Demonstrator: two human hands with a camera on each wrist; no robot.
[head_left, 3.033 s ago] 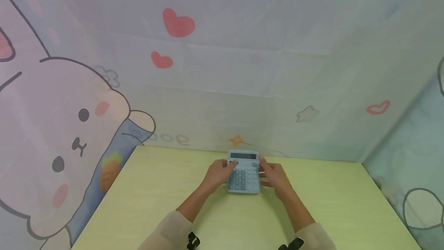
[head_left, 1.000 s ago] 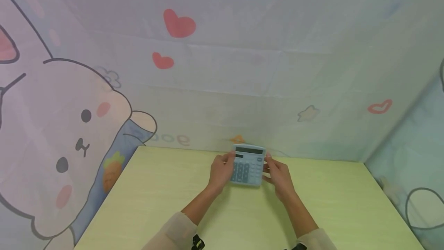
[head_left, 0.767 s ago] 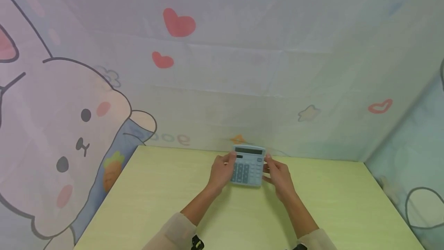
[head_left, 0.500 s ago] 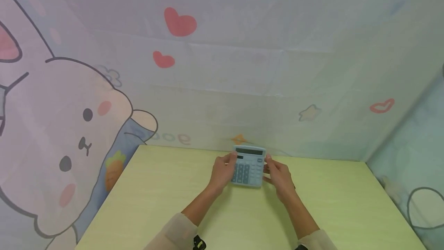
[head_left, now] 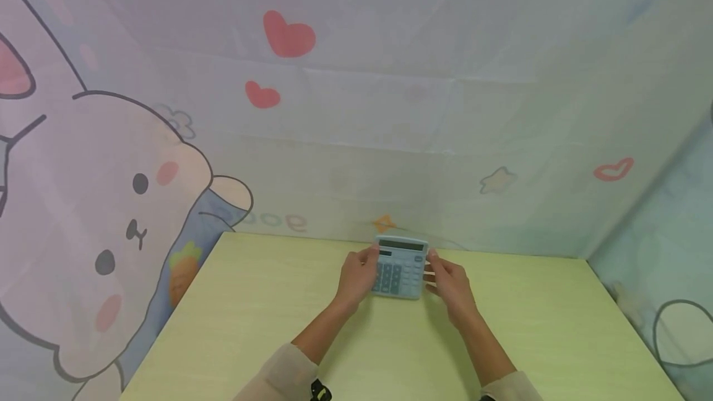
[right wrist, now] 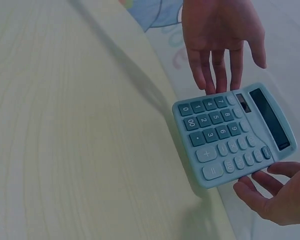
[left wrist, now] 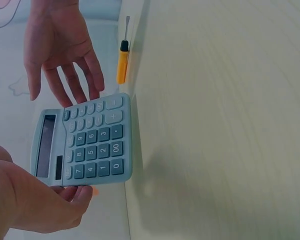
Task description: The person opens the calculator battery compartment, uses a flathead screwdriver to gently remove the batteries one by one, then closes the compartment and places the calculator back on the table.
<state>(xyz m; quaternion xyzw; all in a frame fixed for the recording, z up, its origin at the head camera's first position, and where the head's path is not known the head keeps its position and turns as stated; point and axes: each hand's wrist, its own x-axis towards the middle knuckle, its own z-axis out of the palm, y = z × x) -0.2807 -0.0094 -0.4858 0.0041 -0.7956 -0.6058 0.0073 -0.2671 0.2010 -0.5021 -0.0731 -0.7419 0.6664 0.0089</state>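
A light blue desk calculator point(head_left: 400, 268) with grey number keys is held up between both hands near the table's far edge, its display end raised. At its left side my left hand point(head_left: 356, 277) has fingers reaching under the edge. The right wrist view shows that hand's point(right wrist: 222, 30) fingers straight under the calculator point(right wrist: 225, 132), its thumb standing off. My right hand point(head_left: 451, 283) supports the other side. In the left wrist view its straight fingers point(left wrist: 72, 82) go behind the calculator's edge, thumb apart.
A screwdriver point(left wrist: 122, 62) with an orange-yellow handle lies on the table beyond the right hand in the left wrist view; the head view hides it. The pale yellow-green table point(head_left: 250, 308) ends at a hanging cloth point(head_left: 390, 110) printed with hearts and a rabbit.
Over three seconds the calculator has shifted slightly right and farther from me, turning a little clockwise. The left thumb has slid off its face toward the edge. The last second shows almost no movement.
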